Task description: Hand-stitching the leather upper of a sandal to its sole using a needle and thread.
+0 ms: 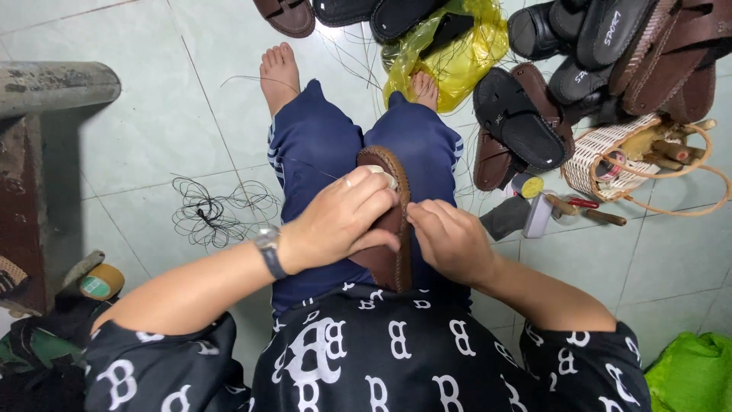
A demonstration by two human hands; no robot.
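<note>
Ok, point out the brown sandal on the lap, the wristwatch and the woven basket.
Brown sandal (399, 255): head view, on its right edge.
Wristwatch (268, 243): head view, on its face.
Woven basket (599, 149): head view, on its white side wall.

My left hand (343, 221) grips the brown sandal (393, 229) on my lap. My right hand (450, 240) pinches its edge. Black thread (210, 214) lies on the floor (152, 114).

sandal (396, 229) brown | trousers (313, 145) navy, white stripes | shirt (396, 358) black, white letters | bag (457, 57) yellow | basket (602, 160) white weave
</note>
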